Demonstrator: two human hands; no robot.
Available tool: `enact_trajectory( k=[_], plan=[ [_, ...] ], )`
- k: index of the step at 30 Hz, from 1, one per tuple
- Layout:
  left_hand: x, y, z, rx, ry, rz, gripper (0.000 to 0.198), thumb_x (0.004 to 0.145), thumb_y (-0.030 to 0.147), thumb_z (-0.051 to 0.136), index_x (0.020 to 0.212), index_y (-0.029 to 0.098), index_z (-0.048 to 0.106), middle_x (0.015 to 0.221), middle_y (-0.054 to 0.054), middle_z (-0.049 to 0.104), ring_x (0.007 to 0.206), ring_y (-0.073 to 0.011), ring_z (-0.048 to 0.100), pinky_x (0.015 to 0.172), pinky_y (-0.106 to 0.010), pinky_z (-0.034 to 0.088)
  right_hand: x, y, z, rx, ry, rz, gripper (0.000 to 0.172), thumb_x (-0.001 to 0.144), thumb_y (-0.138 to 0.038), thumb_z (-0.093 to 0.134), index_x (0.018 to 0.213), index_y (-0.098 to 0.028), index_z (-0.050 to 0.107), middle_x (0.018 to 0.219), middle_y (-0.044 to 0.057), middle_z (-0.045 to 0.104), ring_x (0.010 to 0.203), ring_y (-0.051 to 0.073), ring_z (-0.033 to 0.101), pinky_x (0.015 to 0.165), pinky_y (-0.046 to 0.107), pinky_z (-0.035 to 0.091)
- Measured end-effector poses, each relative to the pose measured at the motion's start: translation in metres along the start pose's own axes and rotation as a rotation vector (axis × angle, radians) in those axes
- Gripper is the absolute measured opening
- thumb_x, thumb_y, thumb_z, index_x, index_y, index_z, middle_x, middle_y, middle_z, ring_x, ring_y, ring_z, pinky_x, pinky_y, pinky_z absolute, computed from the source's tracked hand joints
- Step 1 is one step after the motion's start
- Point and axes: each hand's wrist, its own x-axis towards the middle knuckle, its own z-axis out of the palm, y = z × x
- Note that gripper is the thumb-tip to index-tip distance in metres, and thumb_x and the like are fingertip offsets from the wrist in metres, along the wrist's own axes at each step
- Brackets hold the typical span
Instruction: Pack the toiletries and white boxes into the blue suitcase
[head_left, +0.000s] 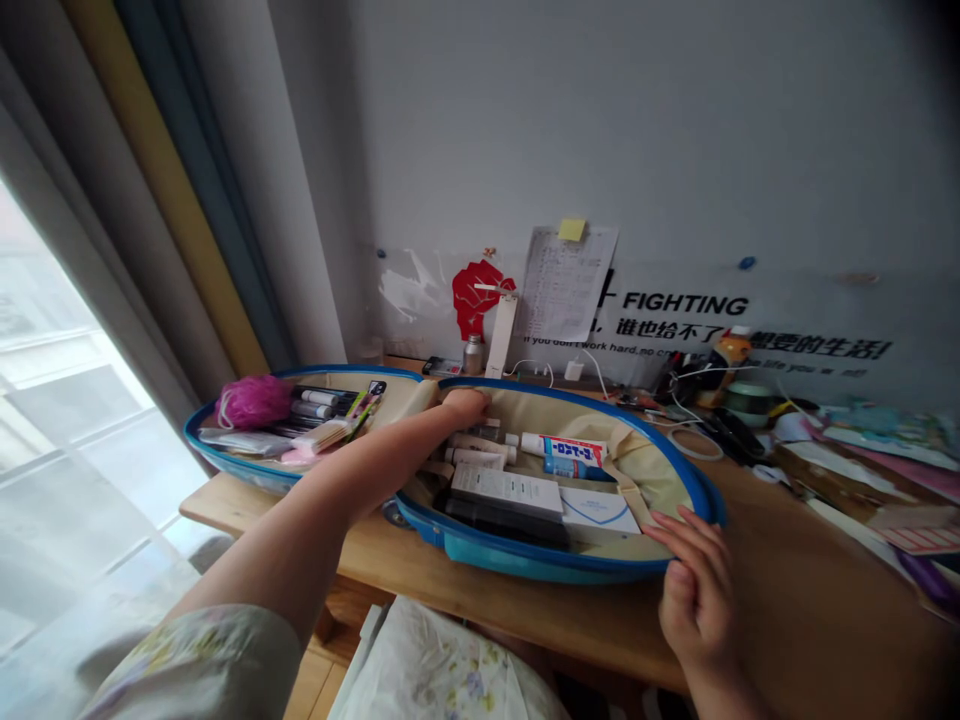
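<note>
A blue-rimmed case (555, 565) lies open on the wooden desk (787, 600), both halves lined in beige. My left hand (465, 405) reaches to the far rim of the right half, fingers curled over the edge near some white tubes (480, 450). My right hand (694, 585) rests on the near right rim, fingers flat and slightly spread, holding nothing. The right half holds a toothpaste tube (566, 447), white boxes (510, 490) and a dark flat box (502, 520). The left half holds a pink bath puff (253, 402), markers (319, 403) and a brush.
Along the wall stand a small metal bottle (472, 353), chargers with white cables (577, 368), a round tin and clutter (742, 400). Papers and a red fist cutout (480, 295) hang on the wall. Books and papers (885, 470) pile up at right. Curtains and a window fill the left.
</note>
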Motion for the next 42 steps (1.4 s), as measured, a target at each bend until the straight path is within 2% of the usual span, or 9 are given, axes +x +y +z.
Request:
enact_trajectory(
  k=[3,6,9,13,19,26,33,37,42],
  plan=[
    [0.002,0.004,0.001,0.023,0.017,0.038,0.027,0.095,0.023,0.057,0.119,0.018,0.067,0.124,-0.015,0.068,0.112,-0.0282,0.068,0.088,-0.033,0.054,0.001,-0.001,0.000,-0.002,0.012,-0.001,0.031,0.100,-0.029,0.039,0.108,-0.023,0.068,0.106,0.009,0.071,0.119,0.029,0.061,0.105,0.052,0.042],
    [0.004,0.008,0.004,0.046,0.014,0.076,0.028,0.095,0.017,0.052,0.118,0.016,0.068,0.120,-0.018,0.069,0.110,-0.0283,0.069,0.089,-0.035,0.054,0.000,-0.001,0.000,-0.001,0.014,0.003,0.031,0.101,-0.030,0.039,0.108,-0.023,0.068,0.106,0.009,0.071,0.119,0.028,0.061,0.106,0.052,0.042],
    [0.005,0.011,0.006,0.063,0.000,0.102,0.025,0.097,0.023,0.052,0.113,0.017,0.070,0.114,-0.016,0.072,0.108,-0.0280,0.070,0.088,-0.034,0.055,-0.001,0.000,0.000,-0.003,0.002,0.007,0.031,0.100,-0.029,0.039,0.108,-0.023,0.068,0.108,0.009,0.071,0.121,0.028,0.060,0.107,0.051,0.041],
    [0.006,0.011,0.007,0.080,0.008,0.119,0.032,0.097,0.036,0.055,0.119,0.016,0.066,0.118,-0.017,0.070,0.109,-0.0293,0.069,0.086,-0.034,0.055,-0.002,0.001,-0.001,-0.002,-0.010,0.005,0.031,0.100,-0.028,0.039,0.109,-0.023,0.068,0.108,0.009,0.071,0.120,0.028,0.060,0.106,0.052,0.040],
    [0.005,0.012,0.004,0.112,0.034,0.150,0.033,0.095,0.014,0.048,0.126,0.016,0.061,0.119,-0.019,0.067,0.106,-0.0276,0.070,0.082,-0.034,0.055,-0.003,0.002,0.000,-0.002,-0.007,0.012,0.031,0.100,-0.029,0.039,0.109,-0.024,0.068,0.108,0.008,0.071,0.120,0.028,0.060,0.107,0.051,0.041],
    [0.000,0.017,0.002,0.149,0.021,0.215,0.031,0.098,0.019,0.046,0.122,0.020,0.065,0.123,-0.018,0.066,0.109,-0.0301,0.068,0.082,-0.038,0.054,-0.001,-0.001,-0.001,-0.009,-0.014,-0.004,0.031,0.100,-0.026,0.039,0.110,-0.022,0.067,0.109,0.010,0.070,0.120,0.028,0.059,0.108,0.052,0.040],
    [0.001,0.019,0.003,0.148,0.013,0.210,0.029,0.097,0.020,0.046,0.116,0.016,0.068,0.122,-0.018,0.068,0.108,-0.0314,0.068,0.081,-0.038,0.054,0.000,-0.002,-0.002,-0.012,-0.011,-0.009,0.031,0.100,-0.027,0.039,0.109,-0.023,0.068,0.108,0.009,0.070,0.119,0.028,0.060,0.107,0.052,0.040],
    [0.001,0.019,0.003,0.131,0.010,0.189,0.031,0.096,0.023,0.050,0.121,0.016,0.066,0.125,-0.018,0.067,0.110,-0.0309,0.068,0.083,-0.037,0.054,-0.002,0.000,-0.002,0.004,-0.012,0.012,0.031,0.101,-0.029,0.039,0.108,-0.024,0.068,0.108,0.009,0.070,0.120,0.028,0.060,0.108,0.053,0.040],
    [0.005,0.015,0.004,0.090,0.007,0.121,0.033,0.095,0.018,0.050,0.123,0.017,0.067,0.122,-0.018,0.069,0.111,-0.0294,0.068,0.085,-0.035,0.054,0.000,0.000,-0.001,-0.005,-0.011,-0.006,0.031,0.101,-0.028,0.038,0.110,-0.022,0.067,0.108,0.009,0.070,0.120,0.028,0.059,0.106,0.052,0.041]
  ],
)
